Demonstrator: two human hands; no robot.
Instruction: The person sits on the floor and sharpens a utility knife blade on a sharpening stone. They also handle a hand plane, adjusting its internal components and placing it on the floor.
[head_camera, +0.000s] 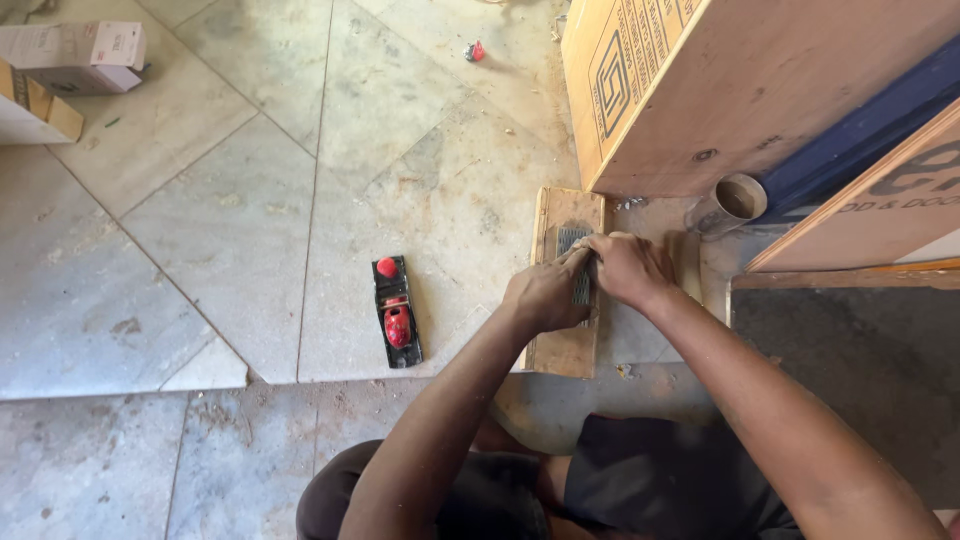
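Note:
A small wooden block (563, 215) lies flat on the marble floor in front of me. On top of it sits a grey ridged metal piece (573, 243), like a file or blade. My left hand (545, 293) presses down on its near part. My right hand (630, 268) grips its far end with the fingers curled over it. Both hands meet above the block, hiding most of the metal piece.
A red and black hand plane (396, 311) rests on the floor to the left. Large plywood sheets (740, 90) lean at the upper right, a grey tube (736, 201) beside them. Cardboard boxes (75, 57) stand at the upper left. A small red object (474, 50) lies far off.

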